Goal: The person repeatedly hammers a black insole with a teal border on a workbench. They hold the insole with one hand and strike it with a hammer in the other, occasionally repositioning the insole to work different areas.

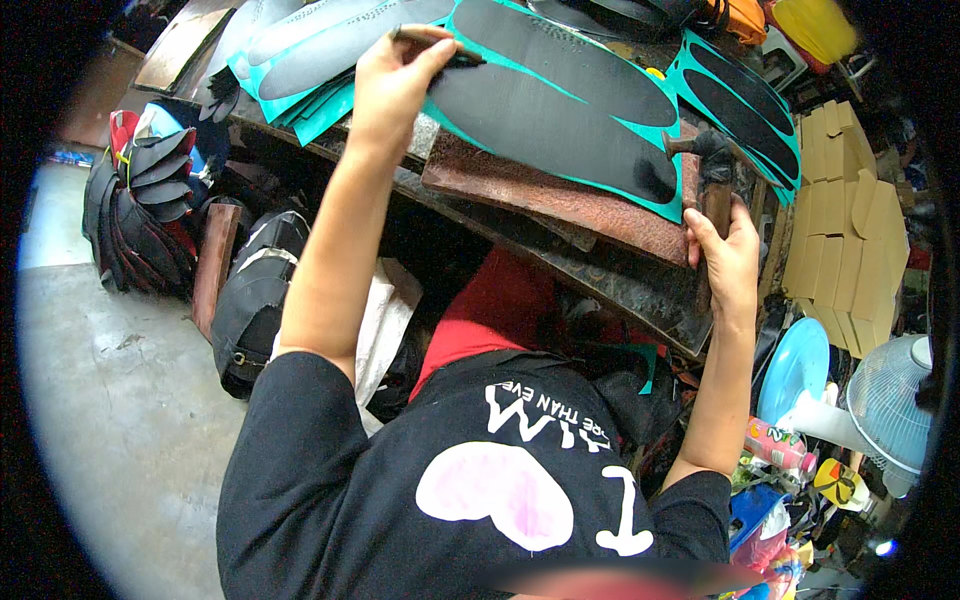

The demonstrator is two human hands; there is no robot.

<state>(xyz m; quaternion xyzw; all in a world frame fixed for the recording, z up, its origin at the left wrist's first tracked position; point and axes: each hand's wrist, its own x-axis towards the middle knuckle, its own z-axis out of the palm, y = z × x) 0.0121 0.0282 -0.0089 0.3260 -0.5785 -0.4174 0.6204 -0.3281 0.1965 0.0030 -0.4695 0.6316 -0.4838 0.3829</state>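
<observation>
My left hand pinches a slim dark rod, like a punch, over a teal sheet with black sole shapes. The rod's lower tip is hard to make out against the black. My right hand is wrapped around the handle of a hammer, held at the sheet's right end with its dark head uppermost. Under the sheet lies a thick reddish-brown board, set on the worn workbench.
More teal-edged sole sheets are piled at the far left, others at the far right. Curved black pieces hang in a bundle at left. Cardboard boxes, a white fan and a blue round lid crowd the right.
</observation>
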